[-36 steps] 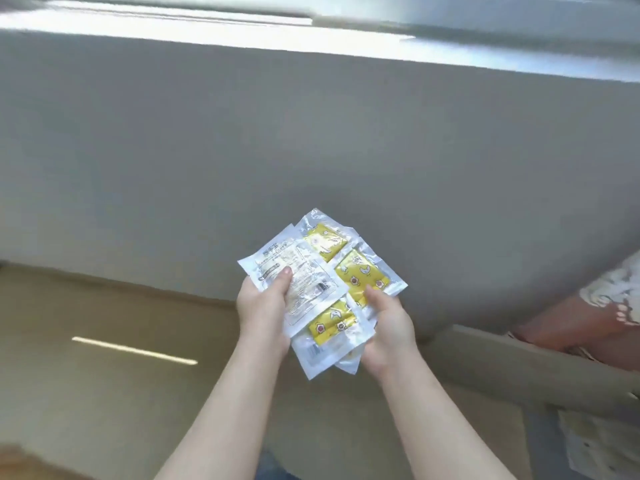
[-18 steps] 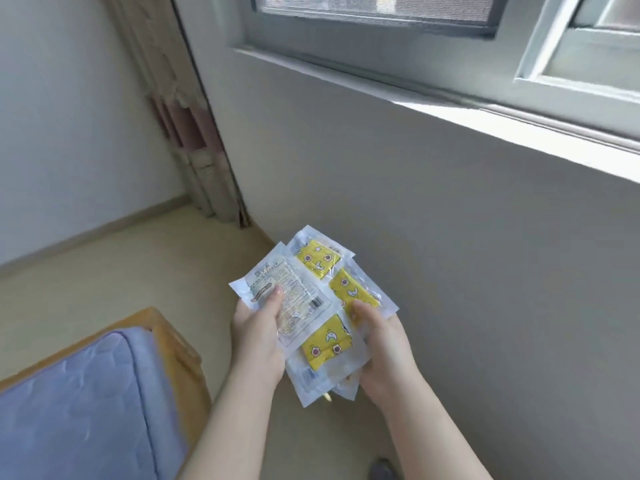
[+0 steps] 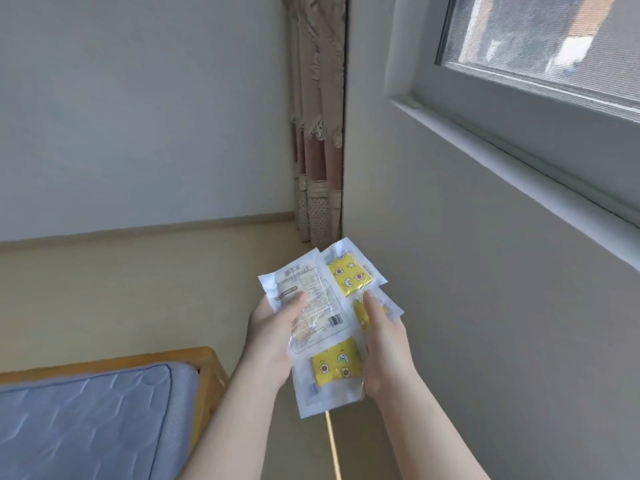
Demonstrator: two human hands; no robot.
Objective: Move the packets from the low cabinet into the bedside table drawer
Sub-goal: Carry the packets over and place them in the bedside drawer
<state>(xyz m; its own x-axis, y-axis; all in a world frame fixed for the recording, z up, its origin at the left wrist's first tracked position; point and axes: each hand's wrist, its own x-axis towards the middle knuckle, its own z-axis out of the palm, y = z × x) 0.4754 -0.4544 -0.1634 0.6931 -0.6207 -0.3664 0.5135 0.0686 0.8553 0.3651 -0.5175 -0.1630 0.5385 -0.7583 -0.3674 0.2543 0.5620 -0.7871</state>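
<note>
Holding the packets [image 3: 325, 317] in both hands, just below centre of the head view, toward 6 o'clock. Grip: left hand [image 3: 272, 336] has its thumb pressed on top of the white printed packet with fingers curled beneath. Right hand [image 3: 384, 344] pinches the 3 o'clock edge of the fan, thumb lying over a yellow-patterned packet. The packets overlap and are not squared up; I count at least four, and more may be hidden underneath. Change over the last second: the fan is in the same two hands, but the background has swung. A second ago only the bare wall under the sill was ahead. Now the curtain [image 3: 318, 133] hangs in the room corner at 12 o'clock, the window [image 3: 540, 46] sits at 2 o'clock, and the blue mattress [image 3: 86, 417] in its wooden bed frame [image 3: 207, 362] fills 8 o'clock. The packets also stand more upright than before. Judgement: I have turned with the load and am in transit, so pickup is done and delivery is not. Neither the low cabinet nor the bedside table drawer is in view, so I cannot tell how far remains. Risk: the lowest packet pokes out toward 6 o'clock, and slick film could slip from a loose fan.
</note>
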